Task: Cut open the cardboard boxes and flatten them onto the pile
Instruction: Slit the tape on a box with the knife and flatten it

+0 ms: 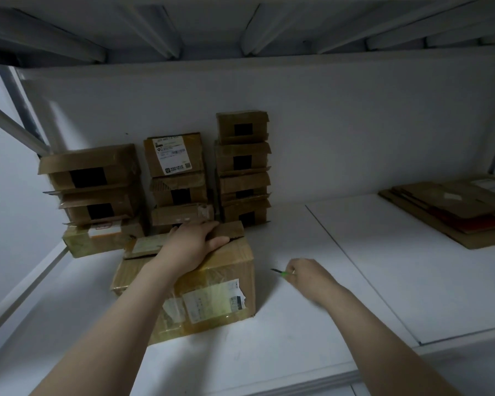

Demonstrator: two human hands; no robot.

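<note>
A taped brown cardboard box (212, 292) with white labels stands on the white shelf (297, 324) in front of me. My left hand (193, 241) lies across its top, fingers straight, reaching the far edge by a raised flap (230, 228). My right hand (307, 274) hovers just right of the box and grips a small cutter with a green handle (280, 272), its blade pointing left toward the box. A pile of flattened cardboard (455, 212) lies at the far right of the shelf.
Three stacks of taped boxes stand against the back wall: left (95, 184), middle (177, 178), right (243, 167). A yellowish taped parcel (97, 238) lies low at the left. Another shelf hangs overhead. A seam (355, 267) divides the shelf boards.
</note>
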